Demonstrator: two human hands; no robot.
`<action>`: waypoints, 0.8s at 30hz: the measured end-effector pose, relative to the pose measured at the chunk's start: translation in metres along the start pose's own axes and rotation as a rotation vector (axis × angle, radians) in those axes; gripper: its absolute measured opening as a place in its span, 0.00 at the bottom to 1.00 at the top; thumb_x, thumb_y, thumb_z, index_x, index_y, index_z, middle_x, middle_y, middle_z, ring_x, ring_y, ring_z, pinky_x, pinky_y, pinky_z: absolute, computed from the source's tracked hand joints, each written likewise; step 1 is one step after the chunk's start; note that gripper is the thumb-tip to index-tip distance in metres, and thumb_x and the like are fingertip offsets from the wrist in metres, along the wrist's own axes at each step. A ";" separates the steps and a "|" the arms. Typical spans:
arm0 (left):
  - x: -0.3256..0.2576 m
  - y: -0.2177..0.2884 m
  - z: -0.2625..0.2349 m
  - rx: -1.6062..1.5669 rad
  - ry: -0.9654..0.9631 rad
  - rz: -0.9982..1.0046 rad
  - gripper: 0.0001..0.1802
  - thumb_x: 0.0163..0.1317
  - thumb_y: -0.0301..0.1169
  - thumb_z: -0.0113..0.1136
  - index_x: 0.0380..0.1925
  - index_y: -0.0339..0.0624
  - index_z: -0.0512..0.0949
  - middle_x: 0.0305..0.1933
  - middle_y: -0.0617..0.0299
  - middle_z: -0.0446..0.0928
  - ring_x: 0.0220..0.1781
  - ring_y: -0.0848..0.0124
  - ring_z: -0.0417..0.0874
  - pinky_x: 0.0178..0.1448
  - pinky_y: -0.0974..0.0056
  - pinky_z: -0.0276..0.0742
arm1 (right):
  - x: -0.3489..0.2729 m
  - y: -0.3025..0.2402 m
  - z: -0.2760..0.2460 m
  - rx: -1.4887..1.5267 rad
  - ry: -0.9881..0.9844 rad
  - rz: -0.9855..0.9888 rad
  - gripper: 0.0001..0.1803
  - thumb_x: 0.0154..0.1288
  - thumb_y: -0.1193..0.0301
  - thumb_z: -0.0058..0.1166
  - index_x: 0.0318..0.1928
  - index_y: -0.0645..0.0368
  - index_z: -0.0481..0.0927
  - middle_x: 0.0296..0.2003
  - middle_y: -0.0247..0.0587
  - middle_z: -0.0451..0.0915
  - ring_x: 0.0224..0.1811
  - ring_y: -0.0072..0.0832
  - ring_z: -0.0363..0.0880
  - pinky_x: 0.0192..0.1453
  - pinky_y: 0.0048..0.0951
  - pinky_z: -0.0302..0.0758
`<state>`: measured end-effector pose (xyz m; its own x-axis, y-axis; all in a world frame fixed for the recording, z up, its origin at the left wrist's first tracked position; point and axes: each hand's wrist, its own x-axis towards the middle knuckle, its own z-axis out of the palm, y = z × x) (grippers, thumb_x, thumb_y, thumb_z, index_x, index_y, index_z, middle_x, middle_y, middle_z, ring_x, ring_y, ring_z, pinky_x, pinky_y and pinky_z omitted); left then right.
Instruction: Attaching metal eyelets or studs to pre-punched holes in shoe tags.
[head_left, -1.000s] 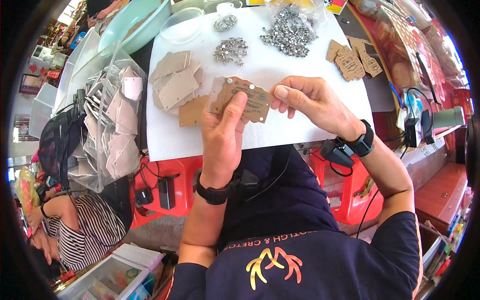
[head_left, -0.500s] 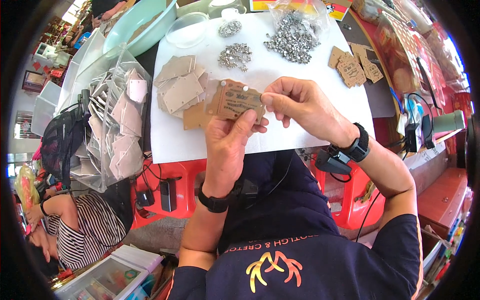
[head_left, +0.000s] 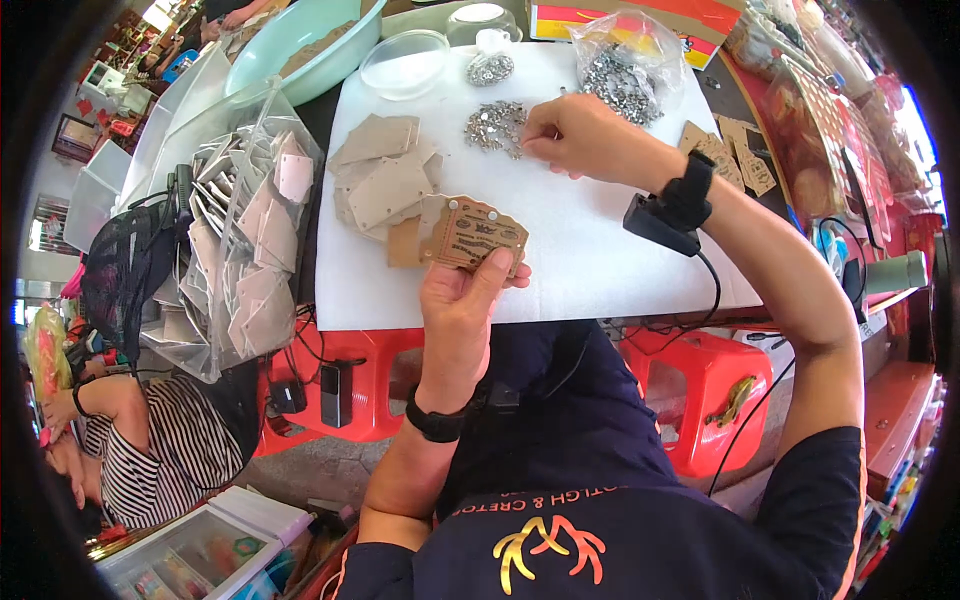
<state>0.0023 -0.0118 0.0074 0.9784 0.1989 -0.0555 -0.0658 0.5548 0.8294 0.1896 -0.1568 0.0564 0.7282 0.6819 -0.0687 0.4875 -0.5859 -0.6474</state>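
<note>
My left hand [head_left: 458, 300] is closed on a brown printed card [head_left: 470, 232] with scalloped edges, thumb on its face and fingers behind. Small silvery studs sit in the card's upper corners, and a greyish piece shows behind its left edge. My right hand [head_left: 585, 140] has its fingertips pinched together at the edge of a small heap of metal studs [head_left: 488, 128]; what lies between them is too small to make out. Left of the heap, plain grey-beige cards [head_left: 385, 185] are stacked loosely on the white foam-covered table [head_left: 590, 270].
A clear bag [head_left: 655, 65] spills more studs at the back. A little bag of studs [head_left: 490, 62] and a round lid [head_left: 405, 65] are nearby. Finished-looking brown cards [head_left: 755, 170] lie at the right. A clear bin [head_left: 225, 330] of cards and a mint basin [head_left: 345, 55] stand left.
My right hand has left the card and moved up and away to the small stud heap. The left hand still grips the card, slightly lower in view.
</note>
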 end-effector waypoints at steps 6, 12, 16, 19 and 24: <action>0.002 0.000 -0.004 0.016 -0.016 -0.027 0.10 0.67 0.25 0.57 0.47 0.38 0.76 0.43 0.59 0.80 0.41 0.69 0.81 0.47 0.61 0.77 | 0.011 0.004 0.019 -0.222 0.122 -0.109 0.10 0.59 0.67 0.57 0.34 0.62 0.81 0.26 0.46 0.82 0.29 0.41 0.81 0.37 0.37 0.76; 0.002 -0.001 -0.006 0.035 -0.042 -0.027 0.15 0.67 0.24 0.57 0.53 0.37 0.73 0.44 0.60 0.79 0.40 0.72 0.82 0.47 0.64 0.80 | 0.010 0.008 0.019 -0.228 0.123 -0.127 0.10 0.57 0.66 0.56 0.30 0.62 0.79 0.24 0.47 0.80 0.28 0.43 0.80 0.35 0.40 0.75; 0.002 0.000 -0.006 0.010 -0.037 -0.033 0.13 0.68 0.24 0.56 0.51 0.38 0.74 0.44 0.61 0.79 0.41 0.72 0.81 0.48 0.63 0.78 | -0.001 0.010 0.017 -0.223 0.121 -0.138 0.10 0.56 0.67 0.56 0.28 0.62 0.78 0.23 0.47 0.79 0.27 0.44 0.79 0.35 0.39 0.75; 0.001 0.002 -0.006 0.005 -0.039 -0.024 0.16 0.68 0.24 0.56 0.55 0.37 0.72 0.45 0.61 0.79 0.40 0.72 0.81 0.47 0.64 0.80 | -0.015 0.007 0.010 -0.292 0.043 -0.112 0.09 0.55 0.69 0.56 0.29 0.63 0.77 0.23 0.47 0.79 0.26 0.44 0.79 0.34 0.39 0.74; 0.001 0.001 -0.003 0.009 -0.019 -0.043 0.10 0.69 0.25 0.55 0.48 0.40 0.76 0.43 0.61 0.80 0.41 0.71 0.81 0.49 0.62 0.77 | -0.028 0.025 0.002 -0.108 0.076 -0.068 0.08 0.56 0.69 0.54 0.32 0.61 0.79 0.25 0.47 0.81 0.30 0.43 0.81 0.37 0.39 0.76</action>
<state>0.0025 -0.0082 0.0063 0.9838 0.1600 -0.0806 -0.0222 0.5553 0.8313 0.1808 -0.1898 0.0404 0.7242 0.6888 0.0324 0.5829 -0.5864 -0.5625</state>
